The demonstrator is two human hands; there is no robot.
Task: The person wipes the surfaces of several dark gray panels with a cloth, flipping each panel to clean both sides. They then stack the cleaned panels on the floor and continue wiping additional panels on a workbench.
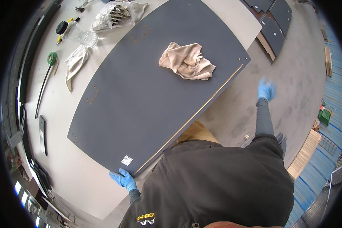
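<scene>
A large dark grey panel (140,102) lies on the white table, with drilled holes near its corners and a pale groove along its near edge. At its near left corner is my left hand (124,179), in a blue glove, fingers stretched out against the panel's edge. A small white label (127,160) sticks to the panel beside that hand. My right hand (266,90), also blue-gloved, is held out to the right over the floor, away from the panel; motion smears its fingers. A crumpled beige cloth (188,60) lies on the panel's far right part.
On the white table (91,182), left of the panel, are a clear jar (79,35) with a black lid, a bag of metal fittings (119,15), a white cloth (76,62), a green tape measure (52,57) and a dark strip (43,135). Dark panels (271,32) are stacked at the far right.
</scene>
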